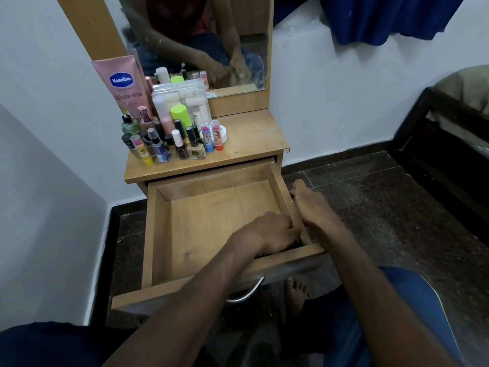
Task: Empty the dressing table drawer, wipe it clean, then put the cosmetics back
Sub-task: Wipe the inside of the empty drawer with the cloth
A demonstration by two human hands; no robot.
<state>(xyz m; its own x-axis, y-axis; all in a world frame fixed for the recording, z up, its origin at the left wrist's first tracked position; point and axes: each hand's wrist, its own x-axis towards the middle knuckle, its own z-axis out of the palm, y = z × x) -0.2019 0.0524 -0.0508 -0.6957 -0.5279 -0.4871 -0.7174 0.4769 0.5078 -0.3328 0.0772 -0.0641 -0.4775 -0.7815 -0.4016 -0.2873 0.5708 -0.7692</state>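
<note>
I've got the drawer [211, 223] pulled right out of the dressing table [254, 139], and its wooden floor is bare. My left hand [270, 231] is down inside the drawer at its front right corner, fingers curled into that corner; whether they pinch a cloth or anything else there I cannot tell, the hand itself hides it. My right hand [309, 202] lies outside the drawer, along its right wall, fingers fairly straight and resting against the rim, holding nothing.

The cosmetics [169, 139] all stand behind the drawer on the left half of the tabletop: nail polish bottles, lip balm sticks, a lime-capped tube [181, 113], a clear plastic case [182, 99], and a tall pink Vaseline tube [123, 86] leaning at the back against the mirror [201, 41] frame. The mirror shows my arms reflected.

Under the drawer's front panel a curved metal handle [248, 291] sticks out, and my bare foot [296, 294] rests on the dark stone floor just beside it. Right of the drawer, well apart, is a dark wooden bed frame [436, 144]; a blue curtain [389, 17] hangs above it. White walls close in on the drawer's left.
</note>
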